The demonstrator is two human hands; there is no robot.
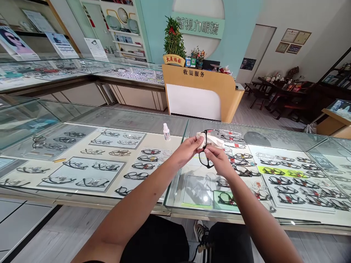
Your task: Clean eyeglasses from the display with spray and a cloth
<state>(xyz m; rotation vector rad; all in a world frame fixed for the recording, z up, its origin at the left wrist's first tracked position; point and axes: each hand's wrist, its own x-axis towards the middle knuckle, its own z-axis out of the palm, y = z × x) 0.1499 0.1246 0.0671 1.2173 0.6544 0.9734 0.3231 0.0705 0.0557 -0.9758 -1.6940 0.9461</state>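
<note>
A pair of black-framed eyeglasses (207, 167) is held up over the glass display case, turned so one lens sits above the other. My right hand (218, 158) is closed on the frame near its middle, fingertips by the lower lens. In my left hand (192, 144) a whitish cloth (216, 141) is pinched around the upper lens, thumb on the near side. The cloth and fingers hide most of that lens. A small white bottle (166, 133) stands upright on the glass to the left of my hands.
Beneath my hands, the glass case (175, 195) holds many eyeglasses on trays, including a grey tray (82, 171) at left. Beyond it stands a wooden cashier counter (230, 91) with a plant (174, 40). More display cases (128, 75) line the back left; dark wooden furniture (287, 91) is at right.
</note>
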